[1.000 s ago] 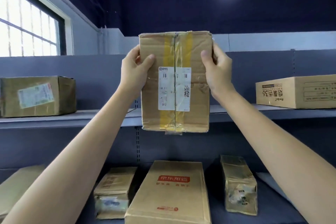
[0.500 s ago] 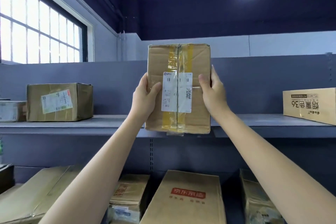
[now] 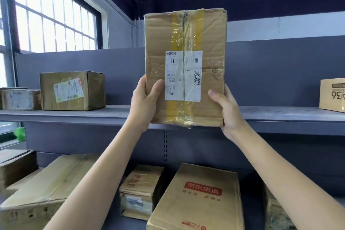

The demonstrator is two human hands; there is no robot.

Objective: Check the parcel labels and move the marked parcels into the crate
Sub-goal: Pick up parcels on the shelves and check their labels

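Note:
I hold a tall brown cardboard parcel point(image 3: 205, 43) upright in front of the upper shelf. Yellow tape runs down its middle, and a white shipping label point(image 3: 183, 75) with barcodes, a QR code and the letters "WU" faces me. My left hand point(image 3: 144, 102) grips its lower left edge, thumb on the front beside the label. My right hand point(image 3: 225, 110) grips the lower right corner, thumb across the front. No crate is in view.
The grey upper shelf point(image 3: 280, 115) carries two labelled boxes point(image 3: 72, 90) at the left and a printed box point(image 3: 332, 95) at the right edge. Below lie several parcels, among them a flat box with red print point(image 3: 197, 198), a small taped box point(image 3: 139, 192) and a large box point(image 3: 43, 190).
The parcel now stands higher and closer in view, and both hands have slid from its upper sides down to its lower corners. The camera has turned to the left.

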